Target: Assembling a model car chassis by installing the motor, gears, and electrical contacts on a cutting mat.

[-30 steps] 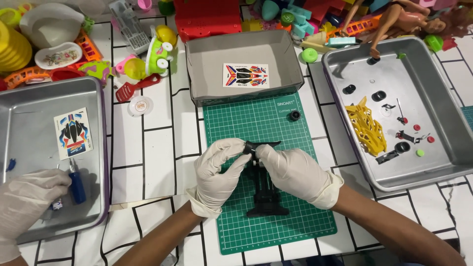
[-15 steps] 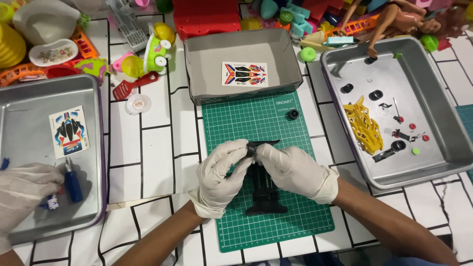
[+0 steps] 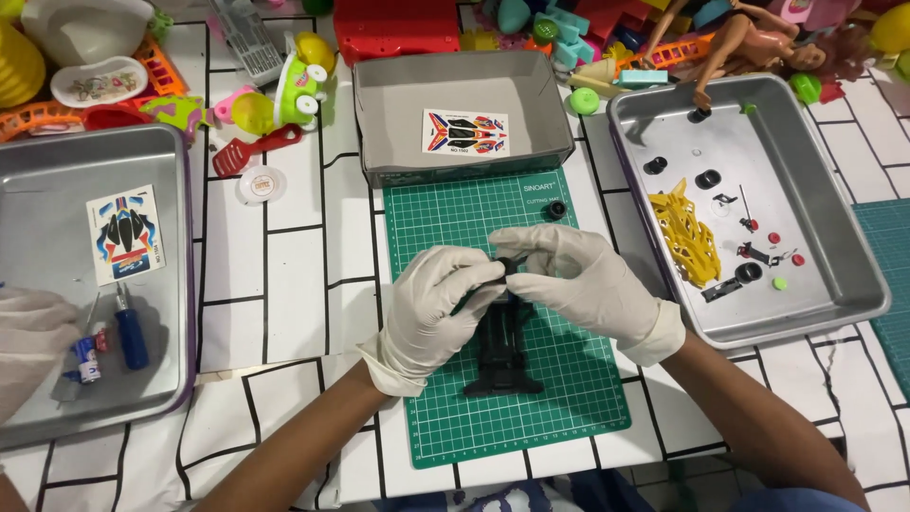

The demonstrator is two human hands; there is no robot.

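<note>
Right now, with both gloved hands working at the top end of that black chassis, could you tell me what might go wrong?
The left hand and right hand pinch a small black part at the chassis top; it might slip from the gloves. The loose black wheel near the green mat edge could be knocked and roll off onto the table.

Three metal trays: left (image 3: 57,156), middle (image 3: 379,123), right (image 3: 853,237). One green cutting mat (image 3: 569,398). Two sticker sheets: one (image 3: 125,233) in left tray, one (image 3: 464,132) in middle tray. One black chassis (image 3: 502,351) on mat. One loose black wheel (image 3: 555,210) on mat. One yellow body shell (image 3: 687,232) in right tray. One blue screwdriver (image 3: 129,332). Three gloved hands: left (image 3: 436,303), right (image 3: 578,280), plus another person's (image 3: 28,341) at left tray.
</note>
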